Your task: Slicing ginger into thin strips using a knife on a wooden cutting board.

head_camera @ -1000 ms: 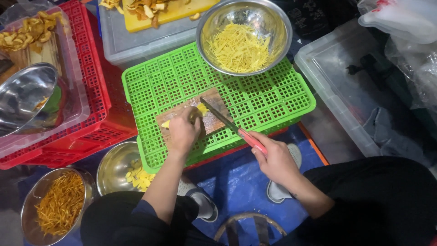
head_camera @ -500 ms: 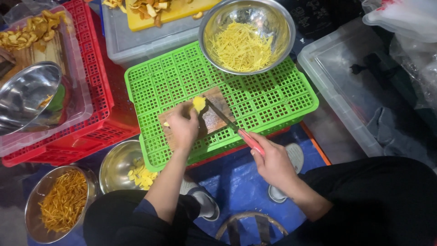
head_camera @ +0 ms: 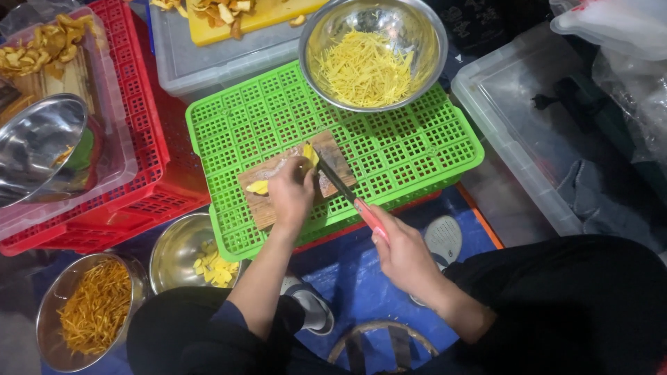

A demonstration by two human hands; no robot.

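Observation:
A small wooden cutting board [head_camera: 264, 208] lies on an upturned green plastic crate [head_camera: 389, 146]. My left hand [head_camera: 290, 196] presses a yellow slice [head_camera: 308, 153] down on the board. Another yellow piece [head_camera: 258, 187] rests at the board's left end. My right hand [head_camera: 403, 253] grips a knife with a red handle [head_camera: 370, 219]; its dark blade [head_camera: 335, 178] lies against the slice beside my left fingers.
A steel bowl of yellow shreds [head_camera: 372, 52] stands on the crate's far side. Below left are a steel bowl with yellow pieces [head_camera: 191, 253] and a bowl of orange strips [head_camera: 87, 312]. A red crate [head_camera: 149, 139], grey tubs [head_camera: 549, 132] and a blue floor mat [head_camera: 361, 292] surround me.
The view has shifted slightly. The knife blade has moved a little along the slice under my left hand; both hands stay at the board.

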